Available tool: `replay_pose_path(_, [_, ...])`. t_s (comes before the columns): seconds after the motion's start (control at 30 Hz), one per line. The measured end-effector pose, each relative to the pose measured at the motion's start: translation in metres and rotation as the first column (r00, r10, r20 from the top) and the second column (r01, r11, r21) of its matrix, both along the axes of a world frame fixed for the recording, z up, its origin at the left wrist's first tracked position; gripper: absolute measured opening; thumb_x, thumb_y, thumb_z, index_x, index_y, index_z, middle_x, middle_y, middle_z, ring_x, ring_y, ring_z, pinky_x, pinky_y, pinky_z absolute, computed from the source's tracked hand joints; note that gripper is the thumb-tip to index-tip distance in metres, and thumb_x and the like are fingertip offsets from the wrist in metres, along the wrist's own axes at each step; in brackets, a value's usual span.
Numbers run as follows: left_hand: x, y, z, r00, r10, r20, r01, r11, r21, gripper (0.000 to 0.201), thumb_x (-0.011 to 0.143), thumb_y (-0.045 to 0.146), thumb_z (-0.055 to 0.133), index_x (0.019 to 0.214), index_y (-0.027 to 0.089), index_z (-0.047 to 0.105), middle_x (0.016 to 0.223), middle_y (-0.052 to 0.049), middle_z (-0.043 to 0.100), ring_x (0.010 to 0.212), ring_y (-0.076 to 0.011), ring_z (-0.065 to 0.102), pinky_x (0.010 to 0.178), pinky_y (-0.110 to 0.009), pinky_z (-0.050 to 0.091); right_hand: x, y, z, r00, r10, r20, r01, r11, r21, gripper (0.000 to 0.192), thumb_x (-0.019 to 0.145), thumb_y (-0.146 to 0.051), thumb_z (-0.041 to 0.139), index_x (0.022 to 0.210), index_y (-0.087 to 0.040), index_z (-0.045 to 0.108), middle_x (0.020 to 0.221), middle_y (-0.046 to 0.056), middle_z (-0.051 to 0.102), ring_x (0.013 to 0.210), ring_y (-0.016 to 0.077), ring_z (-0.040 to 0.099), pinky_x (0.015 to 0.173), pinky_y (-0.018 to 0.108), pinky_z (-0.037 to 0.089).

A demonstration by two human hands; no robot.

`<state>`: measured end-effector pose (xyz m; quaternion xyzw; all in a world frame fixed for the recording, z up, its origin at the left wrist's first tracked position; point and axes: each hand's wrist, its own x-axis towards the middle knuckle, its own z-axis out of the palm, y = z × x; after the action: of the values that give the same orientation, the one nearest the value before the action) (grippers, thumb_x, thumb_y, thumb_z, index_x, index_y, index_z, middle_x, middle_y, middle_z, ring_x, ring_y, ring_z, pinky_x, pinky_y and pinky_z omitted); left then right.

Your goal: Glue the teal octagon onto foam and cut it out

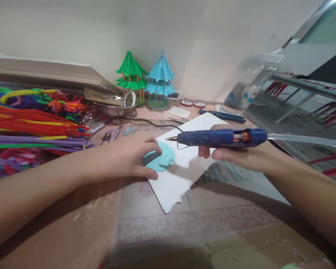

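My right hand (235, 153) grips a blue hot glue gun (221, 137) held level, its metal tip pointing left over a white sheet of paper (182, 172); a clear glue stick (305, 140) sticks out of the gun's back. My left hand (128, 155) rests palm down on the table edge of the sheet, fingers touching a light blue round piece (162, 157) that lies on the paper. The gun's tip hangs a little above and to the right of that piece.
A big pile of coloured pipe cleaners (33, 123) fills the left. Green (131, 76) and blue (160, 80) pagoda models stand at the wall. A metal tray (112, 108), small tools (109, 136), a blue tool (222, 116) and two round lids (192, 103) lie behind.
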<state>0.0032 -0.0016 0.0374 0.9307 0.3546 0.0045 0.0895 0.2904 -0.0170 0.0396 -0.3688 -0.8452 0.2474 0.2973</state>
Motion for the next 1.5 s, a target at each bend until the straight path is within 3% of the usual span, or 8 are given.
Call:
replay_pose_path(0.13, [-0.002, 0.005, -0.008, 0.998, -0.058, 0.009, 0.058, 0.996, 0.069, 0.037, 0.085, 0.048, 0.072, 0.111, 0.023, 0.07, 0.118, -0.006, 0.067, 0.105, -0.0255, 0.064, 0.086, -0.033, 0.046, 0.002, 0.004, -0.006, 0.999, 0.018, 0.039, -0.015, 0.996, -0.091, 0.048, 0.078, -0.071, 0.067, 0.077, -0.023, 0.069, 0.069, 0.002, 0.068, 0.06, 0.0171, 0.06, 0.052, 0.029, 0.046])
replay_pose_path(0.33, [-0.005, 0.007, -0.015, 0.995, -0.098, 0.018, 0.095, 0.986, 0.135, 0.023, 0.088, 0.041, 0.069, 0.102, 0.024, 0.073, 0.111, -0.004, 0.072, 0.094, -0.0232, 0.068, 0.078, -0.031, 0.045, -0.004, -0.003, -0.002, 0.989, 0.092, 0.115, -0.053, 0.951, -0.305, 0.05, 0.077, -0.07, 0.069, 0.088, -0.021, 0.072, 0.078, 0.004, 0.073, 0.068, 0.0188, 0.064, 0.055, 0.028, 0.047])
replay_pose_path(0.57, [0.003, 0.0, -0.013, 0.997, -0.055, -0.053, 0.064, 0.98, 0.191, 0.043, 0.084, 0.061, 0.065, 0.1, 0.021, 0.07, 0.11, -0.008, 0.07, 0.095, -0.0271, 0.067, 0.069, -0.032, 0.043, -0.006, -0.01, 0.003, 0.981, 0.072, 0.18, -0.019, 0.96, -0.281, 0.054, 0.076, -0.075, 0.065, 0.082, -0.022, 0.073, 0.07, 0.003, 0.071, 0.06, 0.0178, 0.062, 0.051, 0.028, 0.045])
replay_pose_path(0.87, [0.005, -0.004, -0.02, 0.993, -0.083, -0.078, 0.103, 0.945, 0.309, 0.024, 0.09, 0.036, 0.053, 0.095, 0.019, 0.071, 0.1, -0.007, 0.073, 0.079, -0.0225, 0.067, 0.065, -0.032, 0.043, -0.007, -0.015, 0.005, 0.997, -0.005, 0.079, 0.017, 0.988, -0.155, 0.058, 0.074, -0.08, 0.061, 0.082, -0.024, 0.075, 0.077, 0.003, 0.074, 0.068, 0.0189, 0.066, 0.058, 0.028, 0.048])
replay_pose_path(1.13, [-0.011, 0.013, -0.007, 0.979, -0.2, 0.023, 0.199, 0.979, 0.053, 0.02, 0.092, 0.031, 0.053, 0.09, 0.026, 0.073, 0.109, 0.0, 0.073, 0.085, -0.0177, 0.065, 0.073, -0.027, 0.044, -0.01, -0.015, 0.005, 0.994, -0.004, 0.109, 0.024, 0.982, -0.188, 0.054, 0.075, -0.076, 0.065, 0.076, -0.023, 0.072, 0.067, 0.001, 0.069, 0.057, 0.0154, 0.058, 0.05, 0.026, 0.041])
replay_pose_path(1.23, [-0.012, 0.018, -0.008, 0.982, -0.176, 0.067, 0.178, 0.984, -0.016, 0.022, 0.092, 0.031, 0.052, 0.088, 0.027, 0.074, 0.106, 0.0, 0.072, 0.089, -0.0181, 0.064, 0.081, -0.027, 0.044, -0.015, -0.019, 0.003, 0.983, -0.04, 0.178, 0.075, 0.978, -0.193, 0.054, 0.073, -0.075, 0.068, 0.071, -0.022, 0.066, 0.06, 0.001, 0.063, 0.053, 0.0152, 0.054, 0.048, 0.027, 0.037])
replay_pose_path(1.37, [-0.008, 0.018, -0.009, 0.976, -0.19, 0.105, 0.196, 0.979, -0.053, 0.019, 0.09, 0.026, 0.055, 0.087, 0.024, 0.074, 0.103, -0.002, 0.07, 0.093, -0.0192, 0.063, 0.087, -0.028, 0.043, -0.023, -0.026, 0.0, 0.971, -0.045, 0.233, 0.084, 0.983, -0.161, 0.051, 0.079, -0.072, 0.065, 0.068, -0.022, 0.062, 0.058, -0.001, 0.059, 0.051, 0.0139, 0.049, 0.049, 0.027, 0.035])
replay_pose_path(1.5, [-0.011, 0.021, -0.01, 0.979, -0.178, 0.1, 0.185, 0.981, -0.066, 0.017, 0.087, 0.024, 0.058, 0.085, 0.026, 0.074, 0.103, -0.001, 0.07, 0.092, -0.0197, 0.062, 0.08, -0.028, 0.042, -0.03, -0.028, 0.002, 0.956, -0.043, 0.289, 0.083, 0.989, -0.125, 0.051, 0.082, -0.071, 0.061, 0.07, -0.022, 0.061, 0.059, -0.001, 0.06, 0.053, 0.0145, 0.051, 0.049, 0.027, 0.033])
